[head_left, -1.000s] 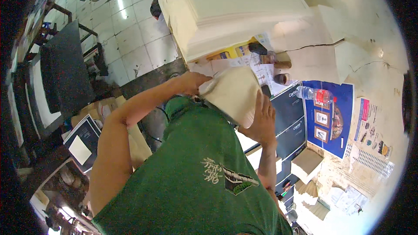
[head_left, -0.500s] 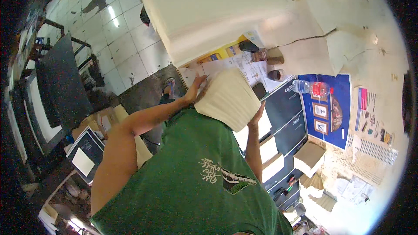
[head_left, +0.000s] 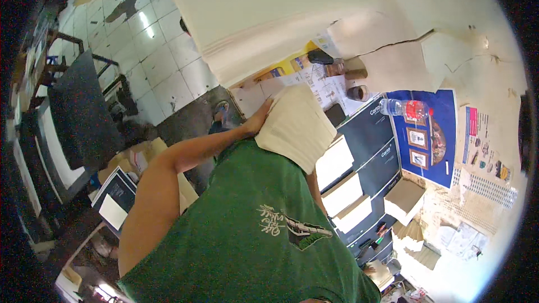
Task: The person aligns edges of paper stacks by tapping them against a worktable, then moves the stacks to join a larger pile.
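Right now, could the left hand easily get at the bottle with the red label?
Probably not easily: the left hand holds the left side of the paper stack, which sits between it and the bottle.

Glare streaks the tiled floor (head_left: 154, 53) beyond the grip of the left hand (head_left: 258, 122); rightward and nearer, papers (head_left: 465, 239) wash out; far left, dimness; edges bow.

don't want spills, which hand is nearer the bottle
Right hand: hidden behind the paper stack, forearm lower left of the bottle; left hand farther left, across the stack.
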{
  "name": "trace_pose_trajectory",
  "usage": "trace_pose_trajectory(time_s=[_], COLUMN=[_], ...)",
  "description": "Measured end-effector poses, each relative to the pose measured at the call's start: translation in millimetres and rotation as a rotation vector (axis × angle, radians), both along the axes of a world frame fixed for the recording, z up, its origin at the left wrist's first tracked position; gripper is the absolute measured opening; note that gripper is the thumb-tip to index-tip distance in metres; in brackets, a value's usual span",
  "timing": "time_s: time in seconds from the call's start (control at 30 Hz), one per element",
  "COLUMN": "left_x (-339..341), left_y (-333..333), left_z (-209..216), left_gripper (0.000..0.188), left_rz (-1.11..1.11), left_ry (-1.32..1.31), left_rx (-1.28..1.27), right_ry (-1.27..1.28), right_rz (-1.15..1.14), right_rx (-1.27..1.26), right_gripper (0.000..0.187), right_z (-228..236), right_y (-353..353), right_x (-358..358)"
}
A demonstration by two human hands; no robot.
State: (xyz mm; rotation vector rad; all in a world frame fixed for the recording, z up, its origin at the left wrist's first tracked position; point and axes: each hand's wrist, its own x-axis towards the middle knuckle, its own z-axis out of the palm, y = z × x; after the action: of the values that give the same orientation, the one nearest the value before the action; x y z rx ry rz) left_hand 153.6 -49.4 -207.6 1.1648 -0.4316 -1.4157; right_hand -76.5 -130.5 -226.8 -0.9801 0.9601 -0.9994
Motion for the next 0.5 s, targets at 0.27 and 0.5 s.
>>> trace_pose_trajectory(time_s=[0.27,0.5], left_x=[22.0,11.7], left_y=[-45.6,-24.6], left_z=[7.8,17.6], left_gripper=[0.073,0.081], left_rz=[-0.073,-0.089], left_ry=[0.039,-0.201], left_rx=[-0.469,-0.502], right_ry=[-0.040,-0.011], right_rz=[-0.020,-0.156], right_rx=[0.069,0.171], right_gripper=[0.072,0.073], right_z=[1.4,0.1], right_y=[-11.1,4.6], right_x=[-0.8,-12.4])
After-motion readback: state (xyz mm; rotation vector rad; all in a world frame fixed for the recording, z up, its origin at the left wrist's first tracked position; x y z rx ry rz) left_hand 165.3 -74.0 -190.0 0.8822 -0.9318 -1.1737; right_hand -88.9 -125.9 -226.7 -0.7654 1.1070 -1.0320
